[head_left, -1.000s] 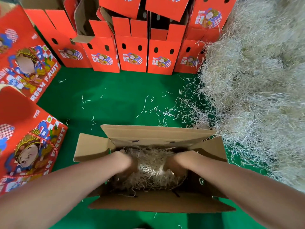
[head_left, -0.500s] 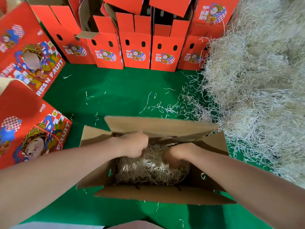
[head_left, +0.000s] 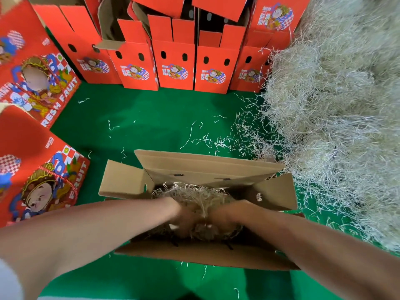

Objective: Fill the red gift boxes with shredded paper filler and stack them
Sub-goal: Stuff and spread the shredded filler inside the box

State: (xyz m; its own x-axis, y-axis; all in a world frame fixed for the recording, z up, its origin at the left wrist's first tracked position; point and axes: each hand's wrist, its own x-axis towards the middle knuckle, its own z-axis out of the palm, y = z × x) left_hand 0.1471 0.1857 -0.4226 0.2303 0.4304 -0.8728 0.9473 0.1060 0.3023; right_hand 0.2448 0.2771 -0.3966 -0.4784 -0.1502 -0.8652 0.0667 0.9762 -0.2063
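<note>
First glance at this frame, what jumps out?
The big pale heap of shredded paper fills the right side, with loose strands spilling onto the green floor. A row of red gift boxes stands open along the back. At bottom centre, the left hand and right hand are down in the filler inside an open box; blur hides their fingers.

Green floor covering (head_left: 151, 109) spreads across the view, matte and felt-like, one flat uniform colour. Lighting is bright, fairly even, apparently from overhead. Soft darker shadow patches sit on the green at the far side and along the near bottom edge.
</note>
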